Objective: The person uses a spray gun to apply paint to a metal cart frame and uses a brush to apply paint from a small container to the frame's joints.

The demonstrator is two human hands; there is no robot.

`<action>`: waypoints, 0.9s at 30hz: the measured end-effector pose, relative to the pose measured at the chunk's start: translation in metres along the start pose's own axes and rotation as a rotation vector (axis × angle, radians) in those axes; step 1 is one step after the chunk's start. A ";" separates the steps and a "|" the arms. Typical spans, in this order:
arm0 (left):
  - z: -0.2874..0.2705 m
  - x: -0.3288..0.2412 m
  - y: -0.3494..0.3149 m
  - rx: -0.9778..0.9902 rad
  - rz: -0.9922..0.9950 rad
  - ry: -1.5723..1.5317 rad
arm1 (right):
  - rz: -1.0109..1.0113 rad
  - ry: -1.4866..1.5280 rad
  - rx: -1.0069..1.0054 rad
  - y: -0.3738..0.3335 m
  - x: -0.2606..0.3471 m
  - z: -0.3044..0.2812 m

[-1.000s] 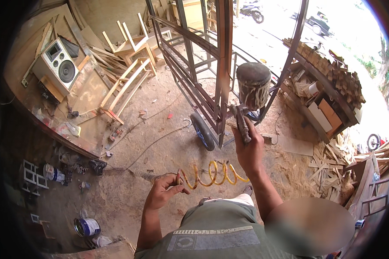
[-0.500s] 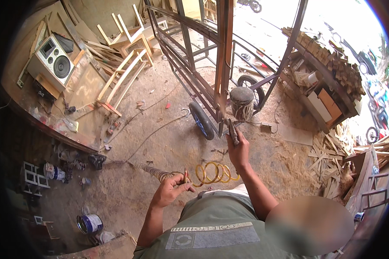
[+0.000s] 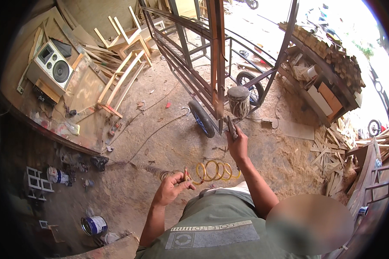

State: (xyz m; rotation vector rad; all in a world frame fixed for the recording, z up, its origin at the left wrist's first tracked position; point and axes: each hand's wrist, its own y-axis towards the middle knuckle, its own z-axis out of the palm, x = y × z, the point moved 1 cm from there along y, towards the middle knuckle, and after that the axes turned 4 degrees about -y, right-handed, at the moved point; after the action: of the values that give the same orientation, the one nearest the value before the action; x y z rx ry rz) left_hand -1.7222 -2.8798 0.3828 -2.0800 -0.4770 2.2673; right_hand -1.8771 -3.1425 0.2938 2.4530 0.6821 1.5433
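Note:
My right hand (image 3: 237,142) is closed around a paint-crusted spray gun (image 3: 231,128), held out close to the lower corner of a dark metal cart frame (image 3: 215,56). Just above that hand shows a round, lidded cup (image 3: 239,103) streaked with paint, seemingly part of the gun. A coiled hose, yellow (image 3: 216,170) between my hands and dusty brown (image 3: 153,169) on the left, passes at my left hand (image 3: 172,187). Those left fingers pinch the hose, near a small reddish-brown upright piece (image 3: 186,174). The hose's join to the gun is hidden.
Cart wheels (image 3: 201,119) stand on the sawdust-covered floor. On the left are a workbench with a speaker (image 3: 52,67) and unfinished wooden chair frames (image 3: 125,77). Paint cans (image 3: 94,225) sit lower left. Stacked wood blocks (image 3: 328,56) and scrap strips (image 3: 333,155) lie right.
The view has shifted slightly, with the cart's upper frame now farther left. Both hands keep nearly the same places and grips.

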 end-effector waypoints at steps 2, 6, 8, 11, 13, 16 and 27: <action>0.000 0.003 0.001 -0.004 0.016 -0.017 | -0.054 -0.012 -0.031 0.008 0.015 -0.013; 0.011 -0.012 0.005 -0.026 0.028 -0.084 | -0.142 0.016 -0.074 0.029 0.051 -0.045; 0.013 -0.018 0.007 -0.024 0.054 -0.081 | -0.167 0.049 -0.104 0.038 0.071 -0.061; 0.013 -0.018 0.010 -0.035 0.062 -0.056 | -0.216 0.060 -0.175 0.049 0.089 -0.078; 0.014 -0.019 0.012 -0.047 0.063 -0.051 | -0.209 0.100 -0.193 0.057 0.101 -0.091; 0.020 -0.023 0.015 -0.062 0.063 -0.083 | -0.306 0.084 -0.230 0.067 0.111 -0.105; 0.054 -0.015 0.036 -0.024 0.036 -0.102 | -0.106 0.027 0.014 0.053 0.040 -0.110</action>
State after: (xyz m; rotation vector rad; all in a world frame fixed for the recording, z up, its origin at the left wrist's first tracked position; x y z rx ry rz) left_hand -1.7668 -2.9288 0.3916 -2.0074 -0.4767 2.4088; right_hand -1.9443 -3.1824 0.3953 2.3689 0.8160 1.5394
